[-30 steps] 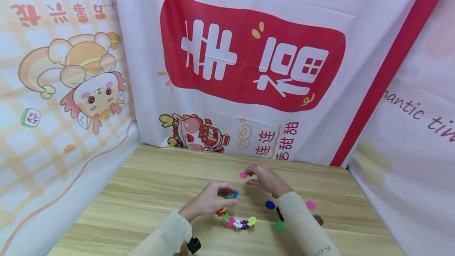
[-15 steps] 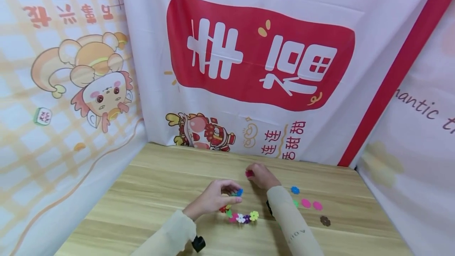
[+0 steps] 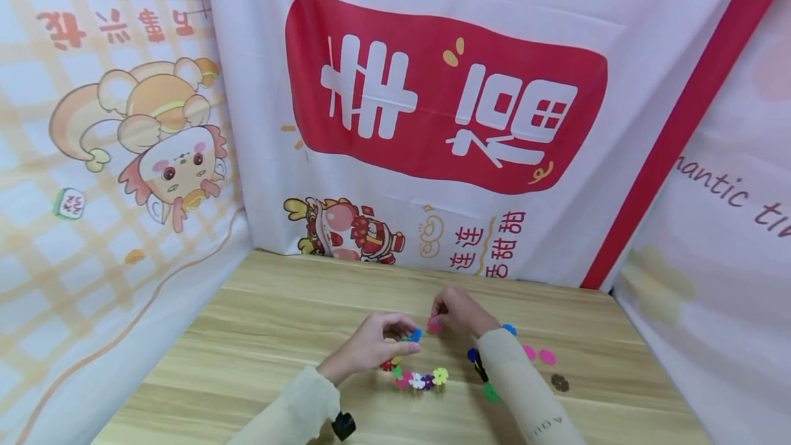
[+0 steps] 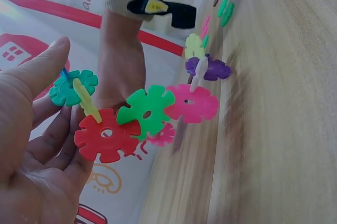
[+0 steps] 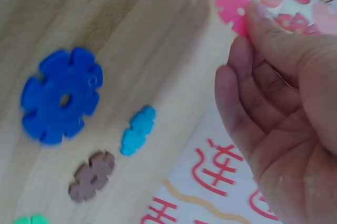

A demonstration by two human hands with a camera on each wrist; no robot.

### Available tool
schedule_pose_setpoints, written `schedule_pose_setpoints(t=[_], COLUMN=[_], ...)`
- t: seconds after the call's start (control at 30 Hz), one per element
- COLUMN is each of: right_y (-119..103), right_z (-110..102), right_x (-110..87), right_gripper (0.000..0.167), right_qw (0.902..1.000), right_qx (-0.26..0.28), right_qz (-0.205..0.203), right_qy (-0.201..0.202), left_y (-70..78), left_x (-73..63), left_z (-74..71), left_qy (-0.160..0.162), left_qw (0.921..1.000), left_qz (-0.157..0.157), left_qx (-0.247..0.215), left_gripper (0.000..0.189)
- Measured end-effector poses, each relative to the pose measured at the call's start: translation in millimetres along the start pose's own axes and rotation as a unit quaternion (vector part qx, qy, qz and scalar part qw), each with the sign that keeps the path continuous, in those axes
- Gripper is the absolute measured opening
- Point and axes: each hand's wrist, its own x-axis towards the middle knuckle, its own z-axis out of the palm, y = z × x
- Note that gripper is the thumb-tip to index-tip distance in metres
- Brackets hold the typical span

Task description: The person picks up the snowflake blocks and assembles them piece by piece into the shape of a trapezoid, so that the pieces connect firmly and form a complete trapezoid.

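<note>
My left hand (image 3: 371, 345) pinches the blue end piece (image 3: 416, 336) of a curved chain of slotted plastic flower discs. In the left wrist view, a teal disc (image 4: 73, 88), a pale yellow one (image 4: 86, 100), a red one (image 4: 107, 134), a green one (image 4: 148, 112) and a pink one (image 4: 194, 104) follow along the chain. Its far part has a white disc (image 3: 417, 381), a purple one (image 4: 210, 69) and a yellow one (image 3: 440, 376). Between thumb and fingers, my right hand (image 3: 457, 311) holds a loose pink flower disc (image 5: 231, 10), a little beyond the blue end.
Loose discs lie right of the chain on the wooden table (image 3: 278, 307): dark blue (image 5: 60, 97), light blue (image 5: 138, 130), brown (image 3: 559, 382), green (image 3: 491, 392) and pink (image 3: 547, 357). Printed cloth (image 3: 556, 239) hangs along the back and both sides.
My right hand has brought the pink disc from the far side of the table back nearer to the blue end of the chain. The left hand keeps its hold with little movement.
</note>
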Motion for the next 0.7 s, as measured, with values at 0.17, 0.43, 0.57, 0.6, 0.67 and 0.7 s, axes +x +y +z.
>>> schedule_pose_setpoints(t=[0.17, 0.43, 0.57, 0.6, 0.67, 0.7], right_y=[-16.8, -42.3, -56.1, -58.9, -63.5, -65.2], right_z=[-14.0, -25.4, -26.5, -26.0, -25.0, -24.4], right_x=[-24.2, -63.2, -78.3, -81.0, -85.2, -86.6], right_gripper=[0.011, 0.008, 0.004, 0.005, 0.005, 0.006], right_qw=[0.9992, 0.9919, 0.9841, 0.9824, 0.9795, 0.9784], right_qx=[0.032, 0.093, 0.124, 0.126, 0.130, 0.129], right_qz=[-0.023, -0.055, -0.076, -0.082, -0.095, -0.102], right_qy=[0.011, 0.067, 0.102, 0.111, 0.122, 0.126], left_y=[1.7, 3.1, 2.7, 2.3, 2.4, 2.6], left_x=[-0.3, -0.3, -0.1, 0.0, 0.3, 0.6], left_z=[1.9, 2.7, 4.1, 4.3, 4.7, 4.9], left_qy=[-0.001, 0.001, 0.002, 0.002, 0.002, 0.001], left_qw=[1.0000, 0.9999, 0.9999, 0.9998, 0.9998, 0.9998], left_qz=[0.001, 0.009, 0.010, 0.011, 0.014, 0.015], left_qx=[-0.001, 0.011, 0.012, 0.014, 0.014, 0.012], left_gripper=[0.028, 0.024, 0.024, 0.024, 0.024, 0.024])
